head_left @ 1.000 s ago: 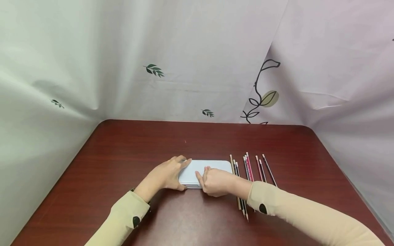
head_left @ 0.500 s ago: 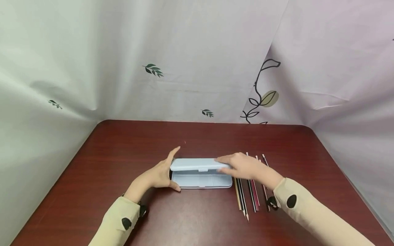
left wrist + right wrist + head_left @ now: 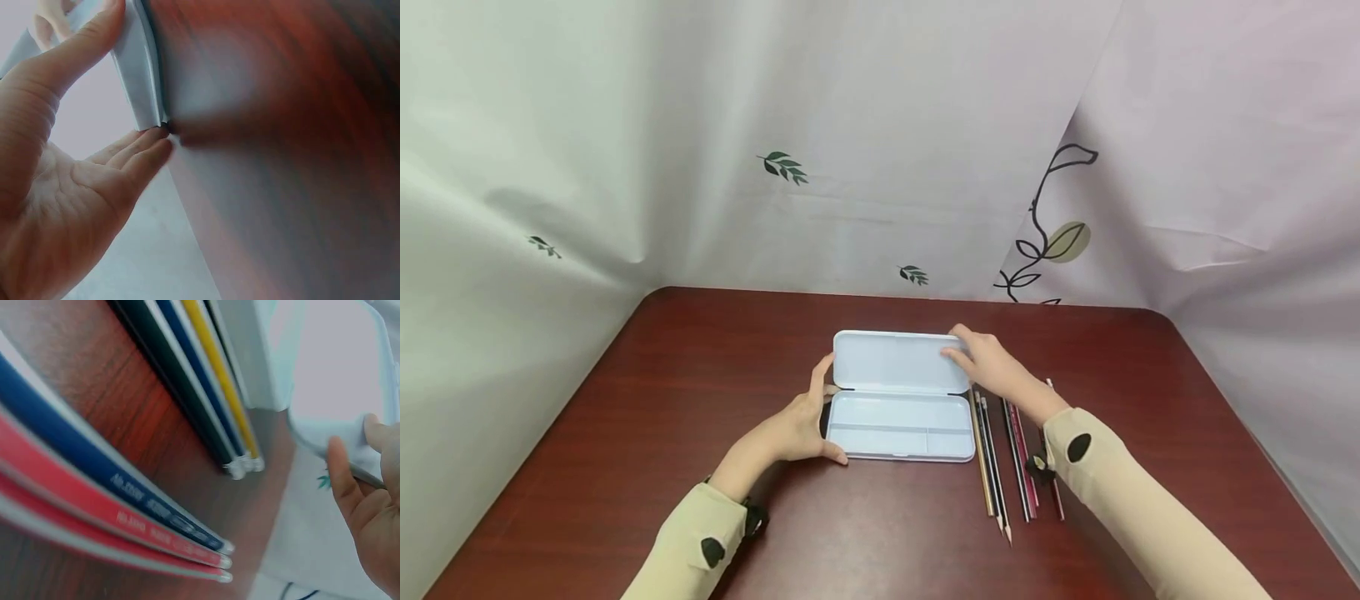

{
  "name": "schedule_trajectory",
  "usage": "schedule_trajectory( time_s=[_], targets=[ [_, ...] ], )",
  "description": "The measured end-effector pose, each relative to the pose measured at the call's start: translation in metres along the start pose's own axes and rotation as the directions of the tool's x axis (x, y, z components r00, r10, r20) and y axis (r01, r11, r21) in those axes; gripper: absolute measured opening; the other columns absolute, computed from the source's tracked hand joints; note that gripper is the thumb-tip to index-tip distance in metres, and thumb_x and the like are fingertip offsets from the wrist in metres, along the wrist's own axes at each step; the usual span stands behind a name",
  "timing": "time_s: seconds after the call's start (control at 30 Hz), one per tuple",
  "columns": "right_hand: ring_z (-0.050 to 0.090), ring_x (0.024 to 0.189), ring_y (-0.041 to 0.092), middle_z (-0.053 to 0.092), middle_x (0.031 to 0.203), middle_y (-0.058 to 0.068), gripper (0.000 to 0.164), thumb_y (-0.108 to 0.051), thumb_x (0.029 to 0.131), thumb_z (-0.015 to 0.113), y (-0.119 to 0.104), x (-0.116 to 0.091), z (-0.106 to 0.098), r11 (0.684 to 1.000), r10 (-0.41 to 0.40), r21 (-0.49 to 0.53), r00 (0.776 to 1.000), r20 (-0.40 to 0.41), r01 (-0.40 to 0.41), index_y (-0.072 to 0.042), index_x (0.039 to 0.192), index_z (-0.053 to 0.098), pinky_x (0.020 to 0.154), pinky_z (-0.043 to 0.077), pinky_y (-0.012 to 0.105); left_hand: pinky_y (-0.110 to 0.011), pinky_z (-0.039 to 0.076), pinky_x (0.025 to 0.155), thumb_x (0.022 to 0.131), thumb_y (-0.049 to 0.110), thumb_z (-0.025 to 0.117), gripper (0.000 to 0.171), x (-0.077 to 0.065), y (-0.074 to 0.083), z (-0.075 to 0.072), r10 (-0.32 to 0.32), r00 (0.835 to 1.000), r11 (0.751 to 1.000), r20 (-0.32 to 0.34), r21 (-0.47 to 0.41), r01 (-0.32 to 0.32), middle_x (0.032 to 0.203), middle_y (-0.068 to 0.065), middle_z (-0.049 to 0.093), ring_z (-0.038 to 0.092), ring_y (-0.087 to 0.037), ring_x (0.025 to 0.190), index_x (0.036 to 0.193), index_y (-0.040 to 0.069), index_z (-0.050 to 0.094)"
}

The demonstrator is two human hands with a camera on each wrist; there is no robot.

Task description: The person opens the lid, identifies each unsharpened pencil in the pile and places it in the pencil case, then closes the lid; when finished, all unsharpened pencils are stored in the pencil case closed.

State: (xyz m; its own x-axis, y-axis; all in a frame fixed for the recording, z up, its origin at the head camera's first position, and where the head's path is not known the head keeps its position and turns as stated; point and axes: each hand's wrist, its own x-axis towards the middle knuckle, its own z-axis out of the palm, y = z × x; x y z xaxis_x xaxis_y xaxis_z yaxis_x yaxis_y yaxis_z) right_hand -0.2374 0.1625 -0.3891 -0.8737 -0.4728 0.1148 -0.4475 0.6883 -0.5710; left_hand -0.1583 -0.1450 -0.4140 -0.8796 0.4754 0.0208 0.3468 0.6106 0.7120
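A pale blue pencil case [image 3: 880,442] lies unfolded on the table, its lid [image 3: 887,362] tipped back and its base divided into compartments. My left hand [image 3: 797,425] holds the base by its left end, thumb at the front corner and fingers towards the back. In the left wrist view the fingertips [image 3: 153,147] touch the end of the case near the hinge. The right end of the lid is pinched by my right hand [image 3: 996,367], thumb on the inner face. Beneath and beside my right arm lie several pencils [image 3: 992,467], partly hidden by it.
The pencils [image 3: 181,544] lie in loose groups to the right of the case, white eraser ends towards the back. A dark red wooden table [image 3: 737,342] carries everything. Pale patterned curtain [image 3: 865,167] encloses its back and sides.
The case was closed a second ago, then half raised; now its lid is swung back. My right hand has gone from the front edge to the back right, and the left hand stays at the left end.
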Motion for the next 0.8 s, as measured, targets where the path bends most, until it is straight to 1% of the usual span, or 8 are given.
schedule_trajectory(
  time_s=[0.13,0.2,0.3,0.4,0.47,0.53,0.67,0.8],
  targets=[
    [0.058,0.05,0.016,0.064,0.098,0.019,0.033,-0.028,0.092,0.058,0.01,0.009,0.004,0.996,0.074,0.051,0.997,-0.004,-0.074,-0.006,0.117,0.054,0.044,0.048,0.025,-0.044,0.037,0.099,0.056,0.02,0.09,0.113,0.001,0.002,0.0,0.003,1.0,0.998,0.026,0.057,-0.005,0.128,-0.022,0.048,0.048,-0.031,0.12,0.134,0.003,0.01],
    [0.059,0.054,0.016,0.064,0.101,0.018,0.036,-0.03,0.092,0.059,0.012,0.01,0.004,0.995,0.084,0.048,0.996,-0.003,-0.084,-0.006,0.119,0.055,0.046,0.049,0.026,-0.044,0.037,0.099,0.058,0.02,0.09,0.104,0.001,0.002,0.0,0.016,0.999,0.996,0.035,0.089,-0.019,0.129,-0.022,0.046,0.048,-0.031,0.119,0.129,0.002,0.017],
    [0.059,0.065,0.018,0.065,0.105,0.015,0.04,-0.033,0.092,0.058,0.013,0.007,0.002,0.998,0.062,0.001,0.998,-0.023,-0.062,-0.008,0.122,0.055,0.057,0.05,0.032,-0.044,0.039,0.098,0.059,0.022,0.089,0.096,0.001,0.002,-0.001,0.033,0.999,0.992,0.043,0.122,-0.038,0.129,-0.022,0.045,0.049,-0.03,0.116,0.126,0.002,0.024],
    [0.061,0.091,0.025,0.062,0.116,0.013,0.044,-0.035,0.093,0.057,0.013,-0.004,-0.004,0.999,0.039,-0.035,0.996,-0.08,-0.042,-0.007,0.126,0.055,0.078,0.049,0.042,-0.044,0.041,0.095,0.059,0.028,0.089,0.091,0.001,0.001,-0.002,0.032,0.999,0.988,0.041,0.152,-0.038,0.124,-0.017,0.049,0.052,-0.028,0.111,0.125,0.001,0.033],
    [0.059,0.1,0.03,0.06,0.12,0.014,0.044,-0.034,0.093,0.056,0.013,-0.015,-0.008,0.998,0.054,-0.004,0.992,-0.116,-0.055,-0.006,0.128,0.054,0.083,0.048,0.047,-0.044,0.043,0.093,0.059,0.032,0.089,0.087,0.001,0.0,-0.002,0.021,0.999,0.984,0.036,0.176,-0.027,0.121,-0.014,0.052,0.053,-0.027,0.108,0.124,0.001,0.039],
    [0.057,0.109,0.031,0.059,0.122,0.015,0.044,-0.031,0.094,0.056,0.013,-0.026,-0.011,0.997,0.076,0.023,0.986,-0.15,-0.073,-0.005,0.128,0.053,0.088,0.047,0.048,-0.044,0.044,0.091,0.057,0.034,0.089,0.086,0.001,-0.001,-0.003,0.006,1.0,0.982,0.025,0.186,-0.01,0.119,-0.011,0.055,0.054,-0.026,0.107,0.123,0.003,0.043],
    [0.064,0.093,0.026,0.066,0.107,0.013,0.038,-0.023,0.091,0.061,0.014,-0.047,-0.012,0.993,0.102,0.072,0.98,-0.17,-0.091,-0.003,0.123,0.057,0.076,0.052,0.04,-0.044,0.045,0.091,0.054,0.034,0.09,0.088,0.001,0.0,-0.004,-0.018,1.0,0.983,0.014,0.182,0.016,0.121,-0.012,0.056,0.055,-0.027,0.109,0.123,0.003,0.044],
    [0.065,0.077,0.017,0.07,0.087,0.006,0.029,-0.011,0.083,0.068,0.01,-0.066,-0.008,0.994,0.099,0.056,0.989,-0.107,-0.094,0.0,0.11,0.065,0.064,0.051,0.028,-0.044,0.045,0.091,0.052,0.035,0.091,0.09,0.005,0.004,-0.005,-0.034,0.999,0.975,0.017,0.222,0.03,0.119,-0.015,0.057,0.056,-0.028,0.108,0.123,0.0,0.047]
  ],
)
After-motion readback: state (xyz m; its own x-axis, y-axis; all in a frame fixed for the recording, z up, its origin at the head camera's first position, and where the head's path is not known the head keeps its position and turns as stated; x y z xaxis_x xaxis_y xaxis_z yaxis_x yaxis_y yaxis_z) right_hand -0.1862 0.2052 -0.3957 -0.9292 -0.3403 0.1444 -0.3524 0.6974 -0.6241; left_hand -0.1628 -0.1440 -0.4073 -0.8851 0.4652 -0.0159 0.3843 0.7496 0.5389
